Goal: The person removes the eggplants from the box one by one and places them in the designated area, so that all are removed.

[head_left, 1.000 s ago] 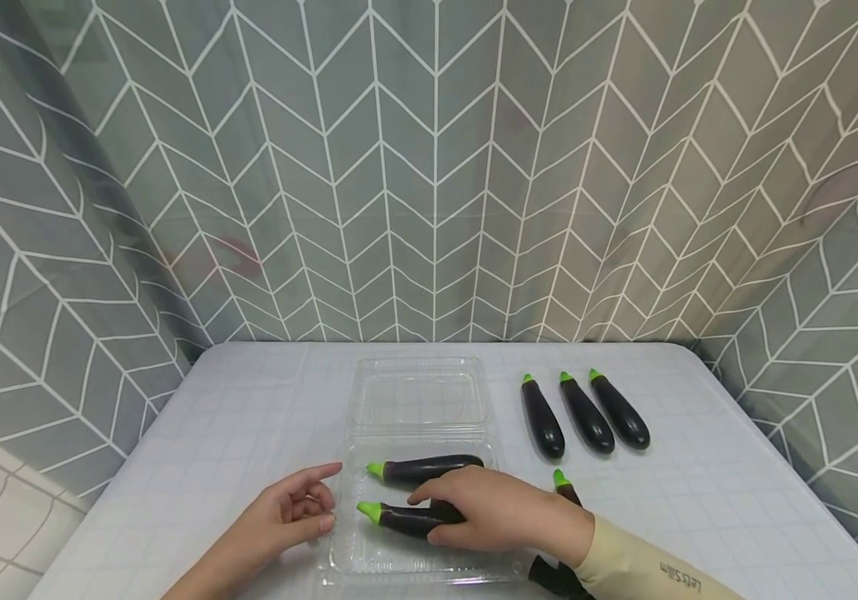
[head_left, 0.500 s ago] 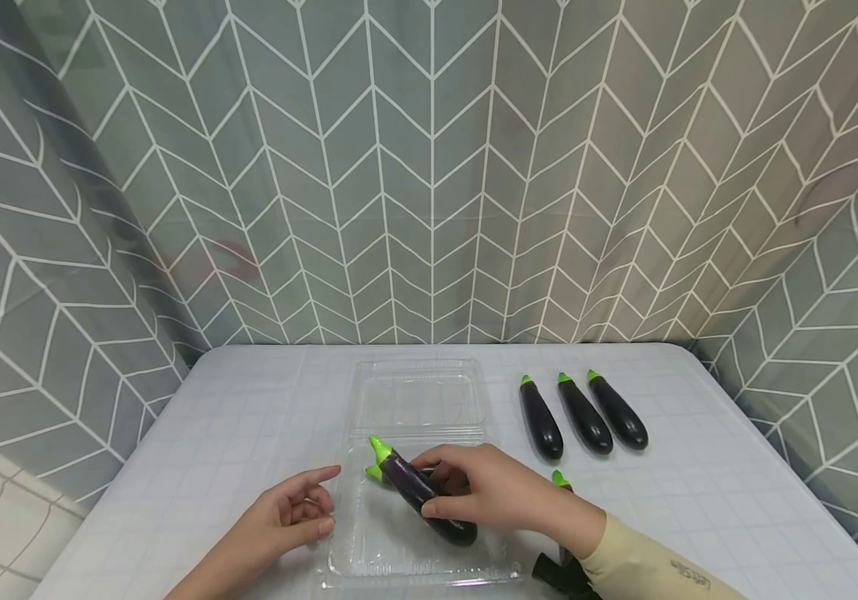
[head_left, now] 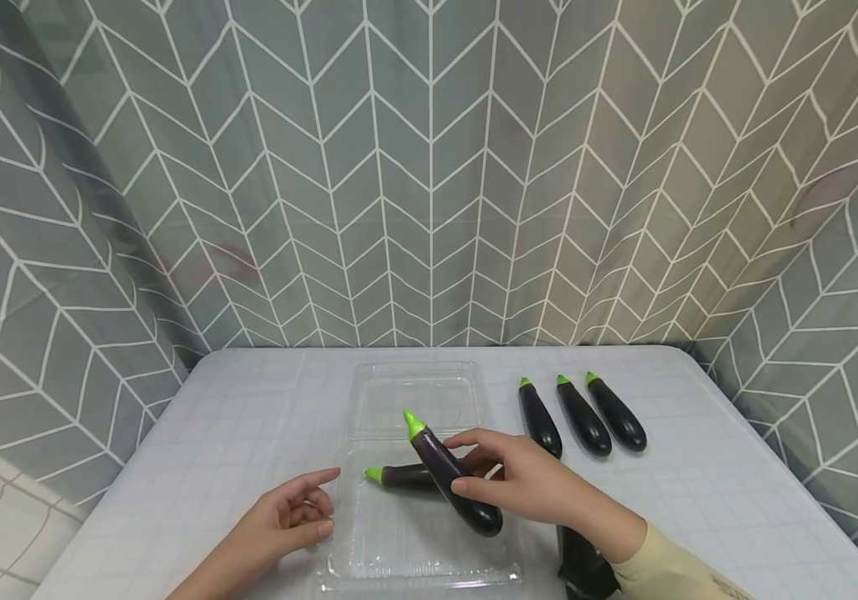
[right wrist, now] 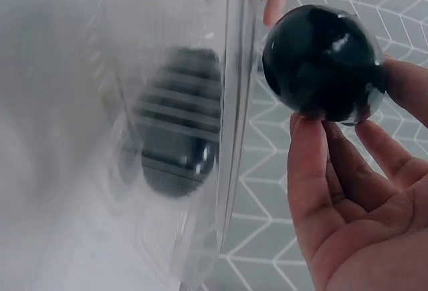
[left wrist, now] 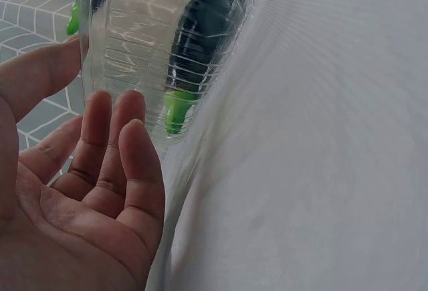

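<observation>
My right hand (head_left: 522,475) pinches a dark purple eggplant (head_left: 439,467) with a green stem end between thumb and fingers, tilted over the clear plastic container (head_left: 391,546). In the right wrist view, the fingertips press round the body of that eggplant (right wrist: 321,63), beside the container wall. A second eggplant (head_left: 404,477) lies crosswise inside the container, partly hidden behind the held one; its green tip (left wrist: 177,110) shows through the plastic in the left wrist view. At the container's left edge is my left hand (head_left: 286,512), fingers loosely bent and index finger extended, holding nothing.
The container's lid (head_left: 417,400) lies folded back, away from me. Three eggplants stand in a row at the right: one (head_left: 539,417), a middle one (head_left: 584,417) and an outer one (head_left: 618,414). A dark object (head_left: 582,562) is partly hidden by my right forearm. A patterned curtain (head_left: 429,208) hangs behind the table.
My right hand has lifted the nearer eggplant from the container, turned its green end away from me and shifted it right. The left hand stays at the container's left edge.
</observation>
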{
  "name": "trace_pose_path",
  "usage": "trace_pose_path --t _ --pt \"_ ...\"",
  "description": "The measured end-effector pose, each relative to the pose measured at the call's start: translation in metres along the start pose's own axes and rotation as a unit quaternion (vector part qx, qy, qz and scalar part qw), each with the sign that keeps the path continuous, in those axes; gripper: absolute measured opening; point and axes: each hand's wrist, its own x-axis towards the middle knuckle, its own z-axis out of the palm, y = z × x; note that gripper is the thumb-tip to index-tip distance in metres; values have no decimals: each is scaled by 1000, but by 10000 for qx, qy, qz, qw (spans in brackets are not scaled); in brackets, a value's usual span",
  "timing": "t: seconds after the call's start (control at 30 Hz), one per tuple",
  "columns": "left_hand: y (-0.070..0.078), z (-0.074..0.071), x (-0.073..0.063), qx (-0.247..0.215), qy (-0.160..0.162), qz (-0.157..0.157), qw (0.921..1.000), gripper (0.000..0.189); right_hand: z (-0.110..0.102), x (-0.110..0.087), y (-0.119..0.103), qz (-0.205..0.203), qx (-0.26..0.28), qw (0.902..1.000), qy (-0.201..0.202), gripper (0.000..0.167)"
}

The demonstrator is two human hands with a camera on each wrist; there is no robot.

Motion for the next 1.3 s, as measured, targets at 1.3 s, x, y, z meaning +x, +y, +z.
trace_pose_path --t 1.3 --pt "-5 -2 -2 -172 -38 -34 9998 65 -64 -110 48 2237 579 9633 1367 63"
